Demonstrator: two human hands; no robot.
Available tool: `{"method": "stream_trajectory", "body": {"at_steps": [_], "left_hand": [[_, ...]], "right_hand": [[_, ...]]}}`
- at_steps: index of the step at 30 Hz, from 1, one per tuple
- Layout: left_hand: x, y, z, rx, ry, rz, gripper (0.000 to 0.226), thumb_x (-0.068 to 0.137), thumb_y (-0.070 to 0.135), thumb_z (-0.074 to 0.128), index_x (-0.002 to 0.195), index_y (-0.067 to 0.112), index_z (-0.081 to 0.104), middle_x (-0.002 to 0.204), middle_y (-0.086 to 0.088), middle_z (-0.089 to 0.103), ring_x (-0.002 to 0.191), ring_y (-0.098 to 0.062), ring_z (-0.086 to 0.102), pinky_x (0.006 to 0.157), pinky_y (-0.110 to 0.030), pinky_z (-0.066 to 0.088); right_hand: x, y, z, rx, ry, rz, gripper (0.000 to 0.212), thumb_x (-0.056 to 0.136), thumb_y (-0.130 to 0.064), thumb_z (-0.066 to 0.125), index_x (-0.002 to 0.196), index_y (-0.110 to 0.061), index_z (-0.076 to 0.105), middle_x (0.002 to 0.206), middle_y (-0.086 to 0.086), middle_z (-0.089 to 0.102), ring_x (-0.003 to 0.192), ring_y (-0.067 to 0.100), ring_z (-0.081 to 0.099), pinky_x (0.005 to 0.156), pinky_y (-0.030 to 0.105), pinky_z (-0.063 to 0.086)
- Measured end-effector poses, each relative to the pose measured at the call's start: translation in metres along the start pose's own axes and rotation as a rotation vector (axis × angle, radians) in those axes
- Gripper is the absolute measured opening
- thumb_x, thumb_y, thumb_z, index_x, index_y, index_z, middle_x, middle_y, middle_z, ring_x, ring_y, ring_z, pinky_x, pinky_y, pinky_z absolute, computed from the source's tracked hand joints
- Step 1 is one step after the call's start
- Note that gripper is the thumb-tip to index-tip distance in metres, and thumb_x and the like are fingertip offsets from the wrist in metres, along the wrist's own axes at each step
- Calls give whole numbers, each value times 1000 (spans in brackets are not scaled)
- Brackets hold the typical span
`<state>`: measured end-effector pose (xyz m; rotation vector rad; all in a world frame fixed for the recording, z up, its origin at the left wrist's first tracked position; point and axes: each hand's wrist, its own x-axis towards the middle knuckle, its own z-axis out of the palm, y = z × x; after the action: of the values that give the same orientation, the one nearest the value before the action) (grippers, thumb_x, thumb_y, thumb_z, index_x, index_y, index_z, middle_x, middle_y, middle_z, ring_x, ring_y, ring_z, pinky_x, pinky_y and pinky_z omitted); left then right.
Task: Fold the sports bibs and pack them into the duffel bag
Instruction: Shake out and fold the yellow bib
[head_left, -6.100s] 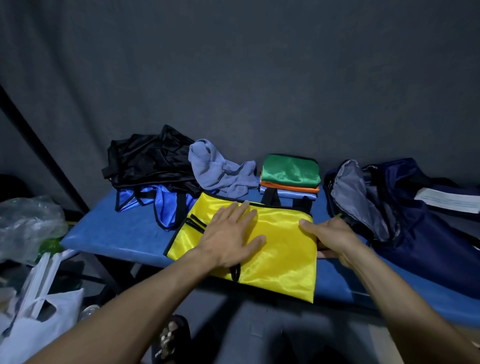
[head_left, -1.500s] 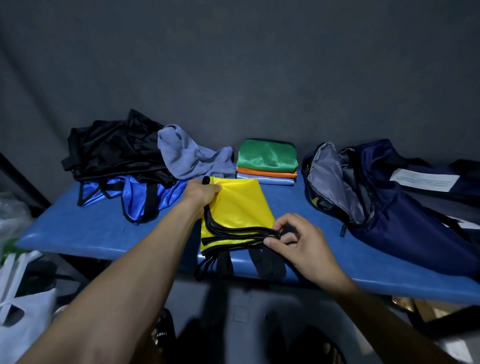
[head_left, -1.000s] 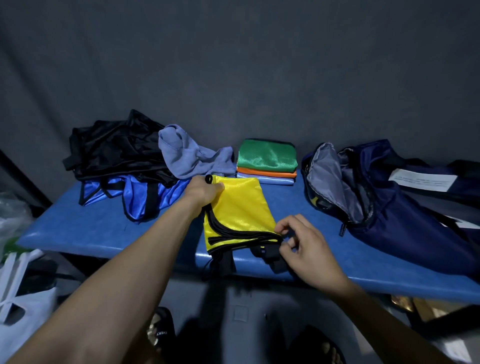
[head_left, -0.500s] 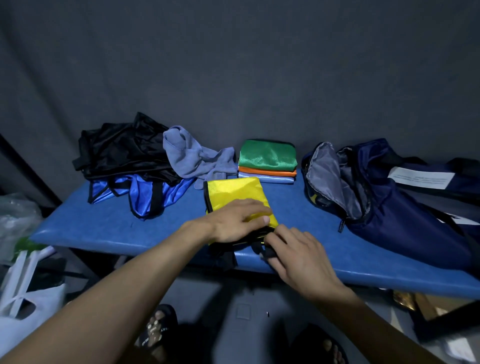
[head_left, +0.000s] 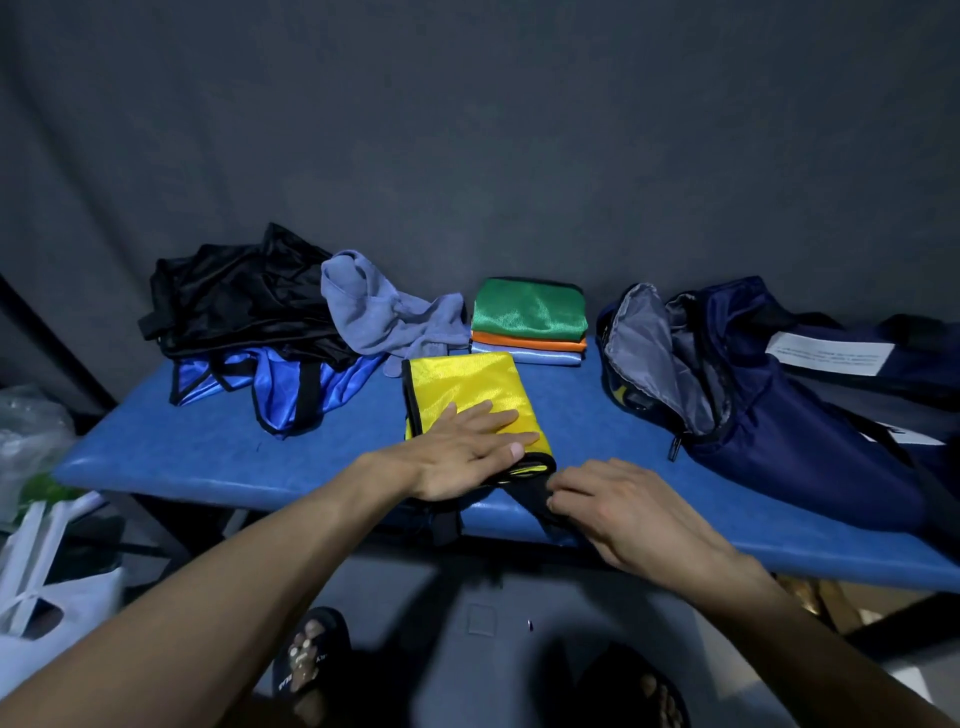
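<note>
A folded yellow bib (head_left: 467, 387) with black trim lies on the blue bench (head_left: 218, 457) near its front edge. My left hand (head_left: 467, 452) presses flat on the bib's near half, fingers straight. My right hand (head_left: 618, 506) sits just right of it, its fingertips on the bib's black straps (head_left: 530, 493) at the bench edge. Behind the bib stands a stack of folded bibs (head_left: 530, 322), green on top, then orange and light blue. The navy duffel bag (head_left: 753, 395) lies open at the right, grey lining showing.
Unfolded black bibs (head_left: 239, 301), a blue bib (head_left: 280, 384) and a grey-blue cloth (head_left: 379, 312) are heaped at the bench's back left. White plastic bags (head_left: 41, 587) sit on the floor at left. My sandalled feet (head_left: 306, 670) are below the bench.
The yellow bib went from a wide half-fold to a narrow packet. My left hand moved from its far corner to press flat on it; my right hand went to the straps at the near edge.
</note>
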<state>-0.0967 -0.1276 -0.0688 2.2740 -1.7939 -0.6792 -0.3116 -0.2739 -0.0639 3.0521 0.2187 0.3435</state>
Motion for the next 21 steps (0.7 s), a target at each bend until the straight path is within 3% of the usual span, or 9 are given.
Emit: {"method": "stream_trajectory", "body": {"at_steps": [3, 7, 10, 14, 16, 17, 19, 21], "left_hand": [[1, 2, 3, 29, 13, 0, 52, 103, 63, 9, 154, 57, 15, 168, 18, -1, 153, -8, -17, 122, -43, -18], [1, 3, 5, 55, 19, -3, 50, 103, 63, 10, 153, 59, 14, 169, 16, -2, 154, -10, -17, 123, -47, -17], [1, 4, 5, 73, 28, 1, 50, 102, 64, 9, 152, 62, 12, 169, 15, -1, 154, -12, -17, 123, -51, -15], [2, 3, 8, 141, 23, 6, 47, 103, 63, 10, 150, 65, 12, 169, 15, -6, 154, -14, -20, 122, -51, -16], [3, 2, 10, 181, 17, 26, 47, 102, 63, 8, 149, 66, 11, 169, 16, -8, 153, -14, -21, 122, -50, -17], [4, 1, 11, 199, 12, 35, 48, 103, 62, 8, 150, 64, 11, 168, 16, -10, 153, -14, -22, 122, -49, -17], [5, 1, 11, 228, -6, 46, 49, 105, 58, 10, 153, 57, 14, 168, 16, -13, 153, -15, -24, 122, -49, -17], [5, 0, 10, 230, -31, 47, 49, 107, 53, 12, 155, 52, 20, 167, 16, -17, 152, -14, -27, 122, -49, -17]], "right_hand": [[-5, -5, 7, 22, -40, -20, 10, 89, -28, 54, 96, -21, 59, 124, -4, 61, 97, 21, 62, 72, 36, 53], [-9, -10, 14, -39, -96, -16, 27, 86, -41, 63, 104, -23, 53, 130, -2, 55, 108, 21, 57, 78, 37, 53], [-7, -14, 22, -66, -47, 19, 26, 83, -24, 74, 105, -22, 59, 120, -3, 62, 100, 20, 61, 73, 33, 51], [2, -18, 6, 11, 52, 46, 22, 79, -13, 70, 97, -22, 61, 86, -6, 63, 77, 20, 60, 64, 33, 44], [9, -16, -8, 48, 146, 81, 8, 91, -22, 61, 99, -24, 64, 81, -8, 63, 74, 19, 56, 62, 34, 44], [14, -15, -15, 84, 162, 119, 12, 98, -28, 54, 101, -24, 65, 83, -8, 64, 75, 19, 55, 63, 35, 43], [26, -12, -20, 181, 140, 227, 21, 103, -35, 45, 103, -25, 64, 85, -6, 65, 82, 22, 55, 66, 37, 41], [43, -5, -19, 278, 56, 369, 15, 103, -34, 47, 104, -26, 60, 89, 0, 64, 89, 25, 54, 70, 39, 43]]}}
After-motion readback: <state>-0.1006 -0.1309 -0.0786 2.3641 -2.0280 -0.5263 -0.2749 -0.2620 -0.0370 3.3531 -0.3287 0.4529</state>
